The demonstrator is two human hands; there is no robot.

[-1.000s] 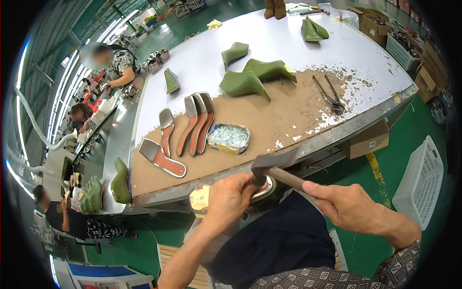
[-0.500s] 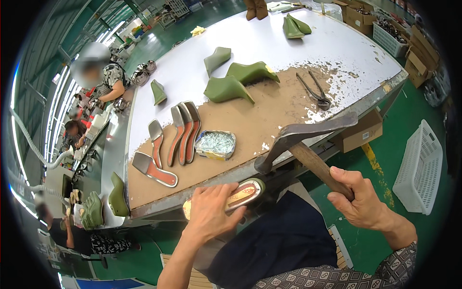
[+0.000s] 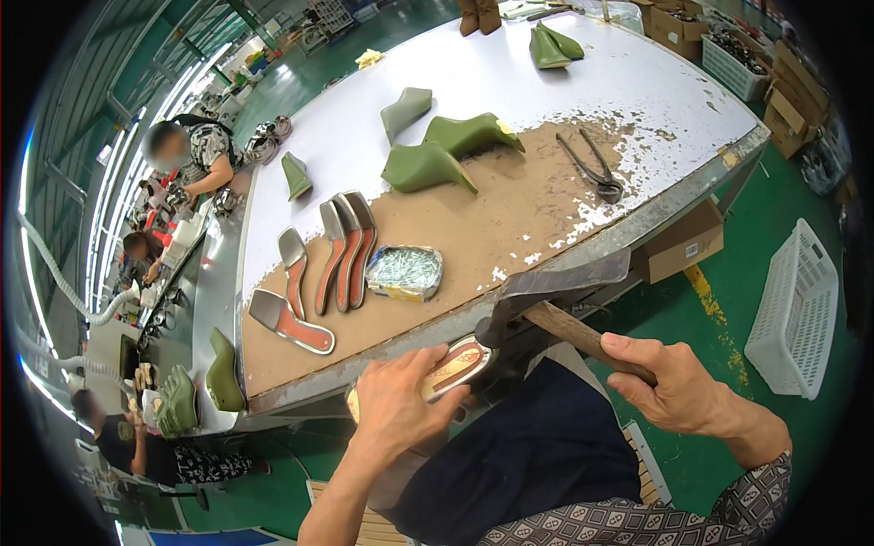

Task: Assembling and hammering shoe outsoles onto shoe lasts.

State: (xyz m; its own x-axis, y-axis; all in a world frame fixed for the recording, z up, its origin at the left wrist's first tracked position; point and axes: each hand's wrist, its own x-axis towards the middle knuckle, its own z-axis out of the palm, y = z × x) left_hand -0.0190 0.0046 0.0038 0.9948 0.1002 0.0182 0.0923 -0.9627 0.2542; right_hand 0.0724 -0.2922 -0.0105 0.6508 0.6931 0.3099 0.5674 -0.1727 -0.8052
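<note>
My left hand [image 3: 401,400] is wrapped over a sole-up shoe last [image 3: 462,364], which carries a tan and red-brown insole, just off the table's near edge. The palm and fingers hide its other end. In my right hand [image 3: 674,382] is the wooden handle of a hammer [image 3: 569,284] with a long, dark, curved head. The hammer's small round face is at the exposed tip of the last; whether it touches cannot be told. Close by on the table lie an open pack of small nails [image 3: 406,271] and several red insoles with grey ends [image 3: 335,259].
Green shoe lasts [image 3: 428,168] lie across the worn white-and-brown table [image 3: 510,82], with pincers [image 3: 596,168] to their right. A white plastic crate [image 3: 797,314] stands on the green floor at right. Co-workers [image 3: 205,155] work along a bench at left.
The hammer has come down and to the left, bringing its round face to the tip of the last. My left hand keeps its hold in nearly the same place.
</note>
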